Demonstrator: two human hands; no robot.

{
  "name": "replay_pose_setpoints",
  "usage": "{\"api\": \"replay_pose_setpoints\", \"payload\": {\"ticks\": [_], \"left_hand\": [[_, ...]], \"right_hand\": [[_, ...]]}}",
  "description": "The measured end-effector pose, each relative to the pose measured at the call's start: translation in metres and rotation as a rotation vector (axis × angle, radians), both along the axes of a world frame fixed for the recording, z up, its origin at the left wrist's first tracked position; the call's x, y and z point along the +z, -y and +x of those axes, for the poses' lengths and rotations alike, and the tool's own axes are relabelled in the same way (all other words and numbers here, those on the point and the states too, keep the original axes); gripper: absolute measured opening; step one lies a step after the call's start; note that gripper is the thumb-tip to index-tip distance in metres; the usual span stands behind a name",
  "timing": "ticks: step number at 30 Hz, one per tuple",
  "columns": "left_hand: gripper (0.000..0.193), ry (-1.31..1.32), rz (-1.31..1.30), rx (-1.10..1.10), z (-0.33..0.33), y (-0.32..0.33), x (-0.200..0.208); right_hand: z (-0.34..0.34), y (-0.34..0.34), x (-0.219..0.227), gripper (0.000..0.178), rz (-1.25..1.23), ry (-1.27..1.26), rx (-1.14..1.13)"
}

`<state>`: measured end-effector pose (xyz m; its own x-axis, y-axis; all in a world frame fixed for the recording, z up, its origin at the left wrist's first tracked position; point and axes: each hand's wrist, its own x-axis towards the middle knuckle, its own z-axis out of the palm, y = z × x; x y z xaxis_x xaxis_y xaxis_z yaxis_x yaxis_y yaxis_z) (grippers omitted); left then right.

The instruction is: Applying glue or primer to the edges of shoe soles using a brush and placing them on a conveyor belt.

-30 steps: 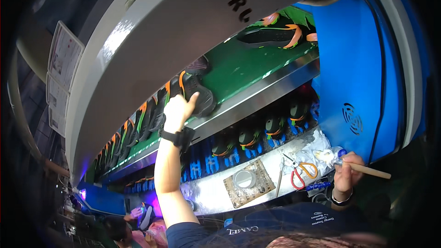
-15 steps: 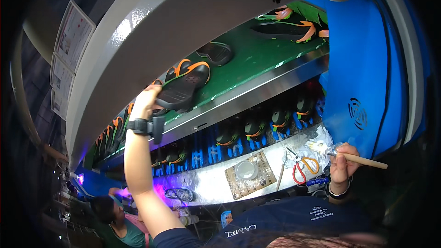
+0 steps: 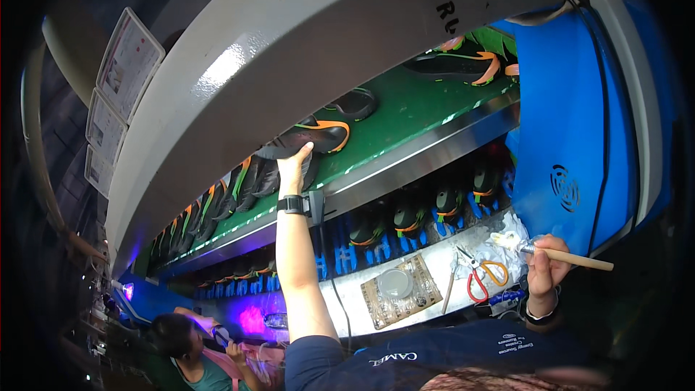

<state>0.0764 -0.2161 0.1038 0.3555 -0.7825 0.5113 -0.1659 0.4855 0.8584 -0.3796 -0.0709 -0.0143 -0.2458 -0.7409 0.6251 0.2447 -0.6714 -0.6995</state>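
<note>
My left hand (image 3: pixel 295 163) reaches onto the green conveyor belt (image 3: pixel 405 123) and grips a black shoe sole with orange edging (image 3: pixel 331 135). Its thumb lies against the sole, while the other fingers are mostly hidden. Several more soles (image 3: pixel 210 210) line the belt to the left of that hand, and another dark sole (image 3: pixel 356 103) lies just beyond. Near the right end of the metal ledge, my right hand (image 3: pixel 546 269) is closed around the wooden handle of a brush (image 3: pixel 575 258). The brush's head is beside crumpled white material (image 3: pixel 509 235).
A grey curved hood (image 3: pixel 289 65) overhangs the belt. Below it, black shoes (image 3: pixel 407 219) stand on blue holders. On the ledge are a clear round container (image 3: pixel 395 284) on brown board and a scissors-like tool with red and orange handles (image 3: pixel 476 279). A co-worker (image 3: pixel 195 347) is at lower left.
My left hand has moved right in the picture with the sole, which now sits deeper under the hood with its orange edge showing. My right hand keeps its hold on the brush.
</note>
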Motion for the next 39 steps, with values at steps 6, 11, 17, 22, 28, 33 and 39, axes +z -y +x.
{"api": "replay_pose_setpoints", "payload": {"ticks": [6, 11, 17, 22, 28, 33, 39], "left_hand": [[0.034, -0.056, -0.051, 0.101, 0.007, -0.003, -0.005], [0.041, -0.457, -0.108, -0.094, -0.005, -0.088, -0.018], [0.068, -0.822, 0.03, -0.33, -0.059, -0.221, -0.08], [0.074, -1.019, 0.103, -0.355, -0.066, -0.31, -0.156], [0.067, -0.956, 0.065, 0.067, -0.08, -0.364, -0.207], [0.067, -0.771, 0.118, 0.244, -0.06, -0.368, -0.206], [0.056, -0.425, 0.127, 0.213, -0.049, -0.325, -0.159]], "right_hand": [[0.002, -0.011, -0.002, 0.016, 0.058, -0.023, 0.036], [0.051, 0.018, -0.009, 0.012, 0.067, -0.185, 0.279], [0.159, 0.048, -0.097, 0.01, 0.329, -0.64, 0.686], [0.21, 0.047, -0.158, 0.013, 0.319, -0.794, 0.817], [0.225, 0.044, -0.189, 0.015, 0.234, -0.897, 0.772], [0.222, 0.045, -0.188, 0.014, 0.264, -0.964, 0.779], [0.212, 0.034, -0.112, 0.01, 0.369, -0.71, 0.874]]}}
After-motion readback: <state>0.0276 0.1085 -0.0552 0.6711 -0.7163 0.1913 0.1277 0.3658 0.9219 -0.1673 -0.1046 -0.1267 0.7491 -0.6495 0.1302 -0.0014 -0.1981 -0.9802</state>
